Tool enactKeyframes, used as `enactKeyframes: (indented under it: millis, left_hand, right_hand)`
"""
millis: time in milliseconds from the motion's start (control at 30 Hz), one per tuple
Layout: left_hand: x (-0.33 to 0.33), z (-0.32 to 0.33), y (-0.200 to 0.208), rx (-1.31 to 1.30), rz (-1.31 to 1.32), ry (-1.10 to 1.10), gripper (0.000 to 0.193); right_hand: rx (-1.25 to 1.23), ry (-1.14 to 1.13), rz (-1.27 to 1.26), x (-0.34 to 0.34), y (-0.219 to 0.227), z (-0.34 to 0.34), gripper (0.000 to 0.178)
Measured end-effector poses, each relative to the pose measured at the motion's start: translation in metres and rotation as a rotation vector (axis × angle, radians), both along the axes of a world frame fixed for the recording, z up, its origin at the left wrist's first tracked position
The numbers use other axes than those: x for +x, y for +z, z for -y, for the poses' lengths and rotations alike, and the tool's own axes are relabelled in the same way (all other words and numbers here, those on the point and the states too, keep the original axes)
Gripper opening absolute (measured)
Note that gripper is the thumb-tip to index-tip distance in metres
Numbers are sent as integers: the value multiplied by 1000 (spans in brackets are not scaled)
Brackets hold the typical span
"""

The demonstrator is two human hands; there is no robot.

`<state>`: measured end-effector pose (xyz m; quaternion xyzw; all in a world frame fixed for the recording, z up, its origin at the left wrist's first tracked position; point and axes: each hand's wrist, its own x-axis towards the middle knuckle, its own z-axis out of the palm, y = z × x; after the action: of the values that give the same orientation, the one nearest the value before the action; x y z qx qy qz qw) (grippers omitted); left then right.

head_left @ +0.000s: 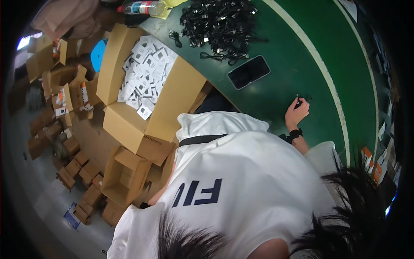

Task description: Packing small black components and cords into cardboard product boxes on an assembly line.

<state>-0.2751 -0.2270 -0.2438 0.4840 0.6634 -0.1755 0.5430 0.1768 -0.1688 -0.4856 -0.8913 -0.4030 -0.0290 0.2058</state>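
Observation:
My right hand (297,111) rests over the green table (284,82), its fingers closed round a small black cable (298,103). A bit of metal shows at the cable's tip. Beyond that hand, a dark-screened phone (249,72) lies flat on the table. Farther off is a big heap of coiled black cables (217,26) with metal plugs, and one bundled cable (175,39) lies apart from it. Of my left arm only part of the forearm (163,193) shows at the side of my white shirt; the left hand is hidden.
An open cardboard box (183,86) full of small white printed packets (146,71) stands against the table's left edge. An open carton (125,175) is below it. More brown cartons (88,172) cover the floor at left. A plastic bottle (144,7) lies at the far edge.

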Motion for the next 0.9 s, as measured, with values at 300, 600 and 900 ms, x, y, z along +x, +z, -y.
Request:
enactKeyframes:
  millis: [300,600,900]
  left_hand:
    - [15,-80,-3,211,22,-312,31]
    - [26,-156,50,375,-208,-629,30]
    - [92,-241,214,1447,589,-430,65]
  right_hand:
    - [-20,-8,30,2,-2,-3,17]
    - [-47,23,33,4,6,-2,18]
    - [-20,37,44,-2,0,-6,16]
